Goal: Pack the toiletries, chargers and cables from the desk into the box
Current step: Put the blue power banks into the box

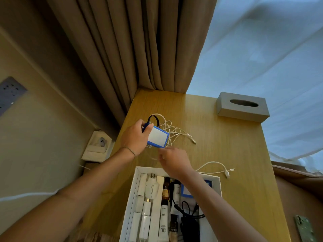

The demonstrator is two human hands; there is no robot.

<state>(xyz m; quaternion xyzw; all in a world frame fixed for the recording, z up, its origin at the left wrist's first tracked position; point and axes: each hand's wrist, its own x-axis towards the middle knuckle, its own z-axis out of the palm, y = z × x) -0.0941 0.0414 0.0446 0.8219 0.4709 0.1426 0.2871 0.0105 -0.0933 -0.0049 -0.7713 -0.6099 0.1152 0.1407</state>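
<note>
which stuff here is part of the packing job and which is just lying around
Part of the job:
- blue-edged white charger block, gripped by left hand
- tangled white cables
- loose white cable
- open white cardboard box

Just lying about:
- grey tissue box
- beige curtain

Left hand [135, 138]: raised above the desk, gripping a blue-and-white charger [157, 138] with a black cable loop [153, 118] at its far end.
Right hand [173, 162]: just under the charger, fingers pinching a thin white cable.
Tangled white cables [174, 131]: on the desk [236, 154] behind the charger.
Loose white cable [216, 167]: right of the hands, beside the box.
Box [132, 198]: white, open, holding white chargers, bottles, tubes and black cables.
Tissue box [243, 106]: grey, far right corner.
</note>
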